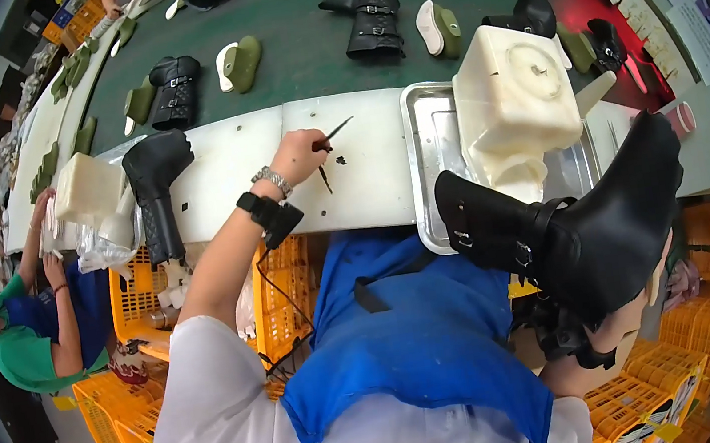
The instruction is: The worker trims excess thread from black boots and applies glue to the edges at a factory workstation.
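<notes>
Over the white work surface (pixel 375 156), my left hand (pixel 301 153) is closed on a thin dark pointed tool (pixel 341 127). A second slim dark length (pixel 326 178) points down from the same hand; whether it belongs to that tool I cannot tell. Just beside lies a small black scrap (pixel 341 161). At the right, a black buckled boot (pixel 611 228) is held up, tilted with its shaft toward the left. My right hand (pixel 617 326) grips it from beneath, its fingers mostly hidden by the boot.
A metal tray (pixel 421 168) bears a large whitish plastic container (pixel 494 87). Another black boot (pixel 156 194) stands at the left edge beside a smaller container (pixel 88 189). Boots and green soles line the green belt (pixel 289 60). Orange crates (pixel 279 290) sit below; a co-worker (pixel 37 326) works at left.
</notes>
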### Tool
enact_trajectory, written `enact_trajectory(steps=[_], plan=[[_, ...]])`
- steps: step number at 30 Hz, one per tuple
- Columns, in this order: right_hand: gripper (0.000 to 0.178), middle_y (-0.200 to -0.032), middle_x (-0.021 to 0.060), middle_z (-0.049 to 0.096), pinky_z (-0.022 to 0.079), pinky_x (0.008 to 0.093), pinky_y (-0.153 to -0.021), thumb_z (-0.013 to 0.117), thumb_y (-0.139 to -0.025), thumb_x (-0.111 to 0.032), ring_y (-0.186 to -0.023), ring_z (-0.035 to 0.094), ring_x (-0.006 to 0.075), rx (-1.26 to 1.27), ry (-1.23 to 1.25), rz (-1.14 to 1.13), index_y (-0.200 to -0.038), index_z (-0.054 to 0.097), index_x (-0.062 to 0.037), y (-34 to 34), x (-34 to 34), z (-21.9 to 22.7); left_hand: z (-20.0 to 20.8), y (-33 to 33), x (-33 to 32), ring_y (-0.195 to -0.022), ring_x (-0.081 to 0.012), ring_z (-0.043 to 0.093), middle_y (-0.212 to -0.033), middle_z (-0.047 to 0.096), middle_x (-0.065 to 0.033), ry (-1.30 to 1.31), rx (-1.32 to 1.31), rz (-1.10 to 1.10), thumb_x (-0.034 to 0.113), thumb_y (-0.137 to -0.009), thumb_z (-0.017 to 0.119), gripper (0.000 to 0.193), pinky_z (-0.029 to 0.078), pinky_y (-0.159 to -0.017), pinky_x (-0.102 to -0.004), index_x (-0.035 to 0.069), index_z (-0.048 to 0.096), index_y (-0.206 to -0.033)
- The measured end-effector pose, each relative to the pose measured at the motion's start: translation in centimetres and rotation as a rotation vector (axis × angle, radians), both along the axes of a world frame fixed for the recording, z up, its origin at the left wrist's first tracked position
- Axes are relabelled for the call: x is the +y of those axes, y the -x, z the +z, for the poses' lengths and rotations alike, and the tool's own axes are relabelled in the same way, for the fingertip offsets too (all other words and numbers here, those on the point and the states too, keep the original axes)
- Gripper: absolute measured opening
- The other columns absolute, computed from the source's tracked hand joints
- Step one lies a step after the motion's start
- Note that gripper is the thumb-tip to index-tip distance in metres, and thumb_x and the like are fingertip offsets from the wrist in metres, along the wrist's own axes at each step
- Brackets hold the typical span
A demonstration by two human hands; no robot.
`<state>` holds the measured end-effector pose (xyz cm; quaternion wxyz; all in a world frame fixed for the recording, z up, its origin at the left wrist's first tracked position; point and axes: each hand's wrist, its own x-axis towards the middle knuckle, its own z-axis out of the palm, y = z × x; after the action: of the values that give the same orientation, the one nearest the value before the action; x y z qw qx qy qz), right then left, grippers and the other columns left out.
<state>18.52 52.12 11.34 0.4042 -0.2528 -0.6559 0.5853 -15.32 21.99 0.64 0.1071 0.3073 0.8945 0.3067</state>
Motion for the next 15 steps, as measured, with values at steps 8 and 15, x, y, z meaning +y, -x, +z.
enact_trajectory(steps=[8,15], plan=[[0.040,-0.109,0.0113,0.053,0.042,0.0263,-0.083,0.049,-0.086,-0.012,-0.095,0.054,0.0180,0.112,-0.004,-0.031,-0.122,0.040,0.0023,1.2,-1.4,2.7,-0.9,-1.6,1.7,-0.071,-0.0332,0.060,-0.072,0.062,-0.0165,0.076,0.202,-0.128,0.003,-0.070,0.056,0.010,0.049,-0.067,-0.0385,0.003,0.063,-0.076],[0.039,-0.109,0.0111,0.055,0.041,0.0266,-0.084,0.053,-0.082,-0.008,-0.096,0.054,0.0183,0.013,-0.273,-0.323,-0.118,0.044,0.0029,-6.7,2.1,1.7,-0.4,-0.4,2.3,-0.066,-0.0258,0.061,-0.072,0.062,-0.0167,0.213,-0.062,-0.155,0.012,-0.065,0.059,0.018,0.049,-0.064,-0.0333,0.001,0.065,-0.079]])
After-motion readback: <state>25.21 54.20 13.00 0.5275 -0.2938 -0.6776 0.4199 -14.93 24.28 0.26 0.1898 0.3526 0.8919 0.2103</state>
